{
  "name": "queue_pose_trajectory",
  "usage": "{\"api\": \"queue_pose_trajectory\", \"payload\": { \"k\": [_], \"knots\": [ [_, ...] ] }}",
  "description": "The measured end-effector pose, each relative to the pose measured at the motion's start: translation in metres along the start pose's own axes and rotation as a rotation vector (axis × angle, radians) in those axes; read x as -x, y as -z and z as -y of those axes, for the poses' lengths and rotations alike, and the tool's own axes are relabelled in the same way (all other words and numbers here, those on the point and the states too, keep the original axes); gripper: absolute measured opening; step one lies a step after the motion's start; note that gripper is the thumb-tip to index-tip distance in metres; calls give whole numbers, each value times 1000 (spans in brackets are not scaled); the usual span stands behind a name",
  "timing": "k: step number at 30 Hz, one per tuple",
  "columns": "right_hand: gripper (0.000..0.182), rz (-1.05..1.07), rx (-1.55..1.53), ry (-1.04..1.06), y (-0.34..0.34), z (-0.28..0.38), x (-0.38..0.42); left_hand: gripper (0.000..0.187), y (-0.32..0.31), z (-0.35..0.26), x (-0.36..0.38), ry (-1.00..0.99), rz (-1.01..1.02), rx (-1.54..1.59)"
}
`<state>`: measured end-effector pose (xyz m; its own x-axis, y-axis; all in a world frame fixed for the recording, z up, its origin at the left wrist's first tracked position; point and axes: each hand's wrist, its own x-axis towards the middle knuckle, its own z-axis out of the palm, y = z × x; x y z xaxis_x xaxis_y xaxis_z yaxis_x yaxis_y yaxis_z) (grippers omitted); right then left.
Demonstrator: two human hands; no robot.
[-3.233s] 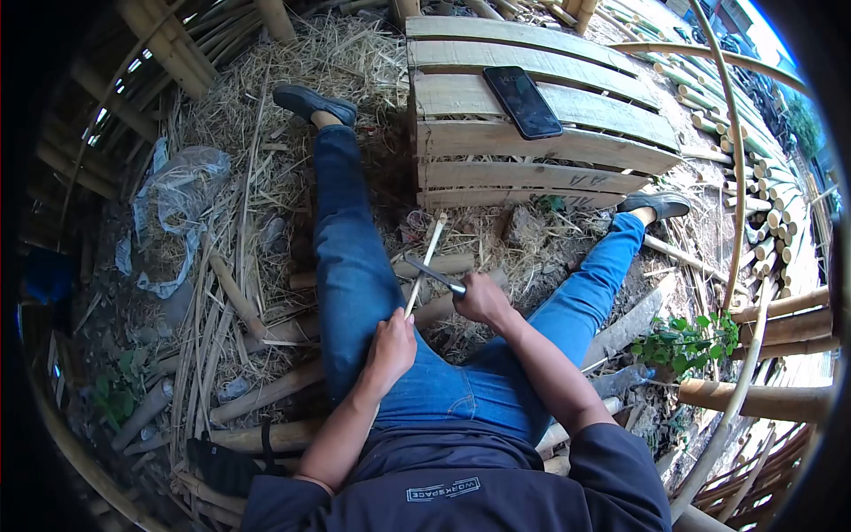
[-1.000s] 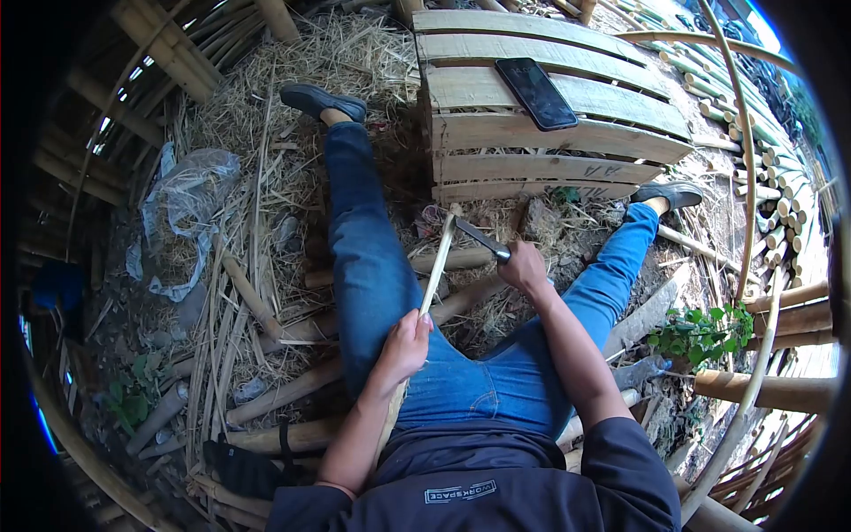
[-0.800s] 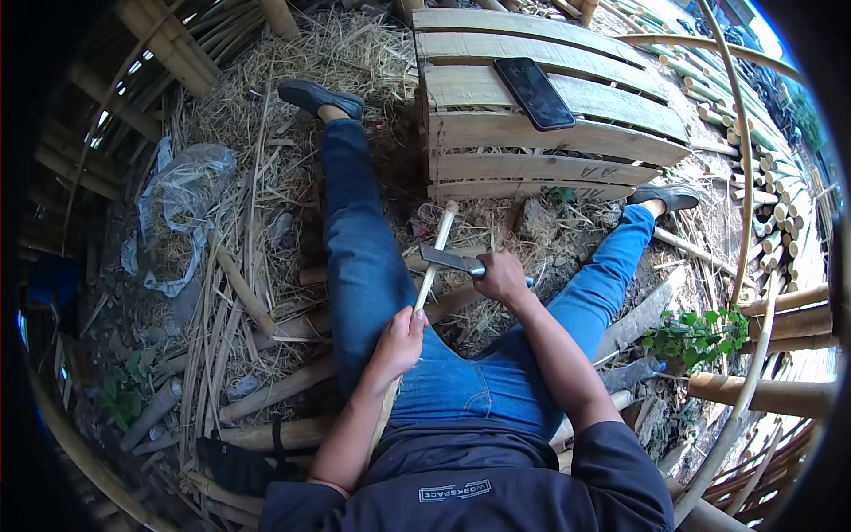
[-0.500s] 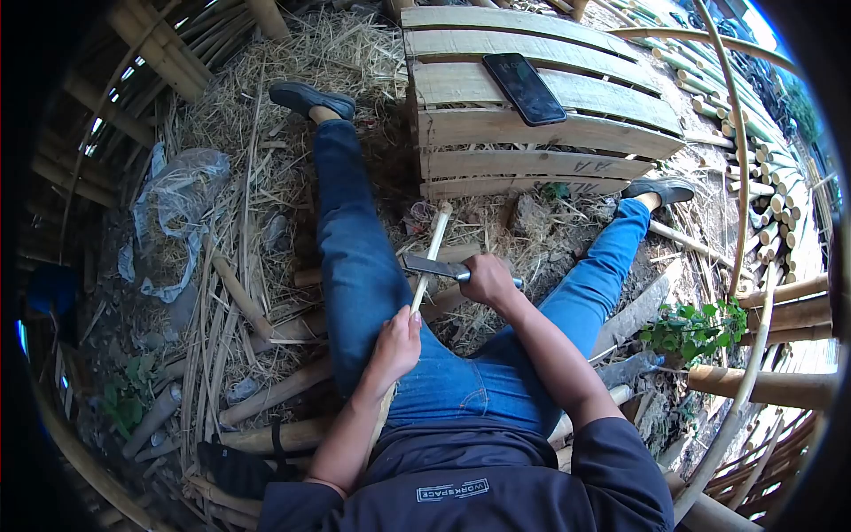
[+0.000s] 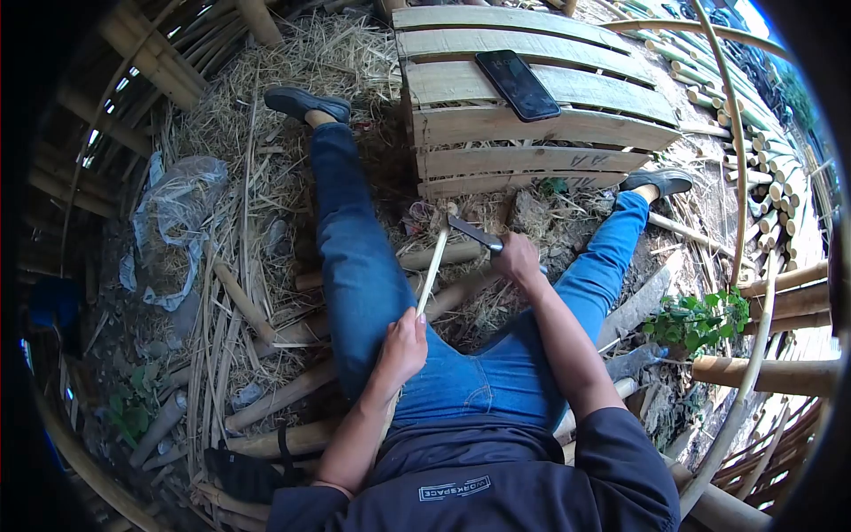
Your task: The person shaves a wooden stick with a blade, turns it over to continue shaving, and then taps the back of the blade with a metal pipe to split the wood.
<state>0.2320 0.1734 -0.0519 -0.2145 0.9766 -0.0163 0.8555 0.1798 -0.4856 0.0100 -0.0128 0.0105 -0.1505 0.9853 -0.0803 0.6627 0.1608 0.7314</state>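
A pale bamboo strip (image 5: 432,270) slants up between the legs, and my left hand (image 5: 404,348) is closed round its lower part near the left thigh. My right hand (image 5: 519,260) grips the handle of a broad-bladed knife (image 5: 474,232). The blade points left, with its end close to the strip's far end; whether they touch I cannot tell. Beyond them stands a slatted wooden crate (image 5: 541,129), with a black phone (image 5: 518,84) lying on its slats.
A clear plastic bag (image 5: 175,217) lies on straw at the left. Cut bamboo poles (image 5: 784,186) are stacked at the far right. A leafy plant (image 5: 696,324) and a thick bamboo pole (image 5: 764,375) are on the right. Dark cloth (image 5: 241,474) lies lower left.
My right hand has moved the knife forward and slightly right, from the strip's middle to near its far end. My left hand still holds the strip and has shifted slightly right.
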Motion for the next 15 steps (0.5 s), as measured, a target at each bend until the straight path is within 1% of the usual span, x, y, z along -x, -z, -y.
{"api": "queue_pose_trajectory", "payload": {
  "k": [1,3,4,6,7,10,11,15],
  "knots": [
    [17,-24,-10,0,-3,1,3,25,-5,2,2,-18,-26,-15],
    [16,-88,-36,-9,-11,8,10,24,-2,-1,0,56,49,50],
    [16,-44,-38,34,-9,12,10,24,2,-4,0,98,83,82],
    [16,50,-42,118,-4,20,12,23,7,-5,0,92,77,97],
    [16,34,-35,160,-3,27,15,23,8,-6,1,86,79,106],
    [15,88,-75,205,-4,45,25,24,9,-12,-1,117,99,130],
    [14,128,-30,216,-3,50,28,24,8,-10,-1,100,88,110],
    [14,162,-25,189,-5,52,29,22,3,-6,2,39,52,1]
  ]
}}
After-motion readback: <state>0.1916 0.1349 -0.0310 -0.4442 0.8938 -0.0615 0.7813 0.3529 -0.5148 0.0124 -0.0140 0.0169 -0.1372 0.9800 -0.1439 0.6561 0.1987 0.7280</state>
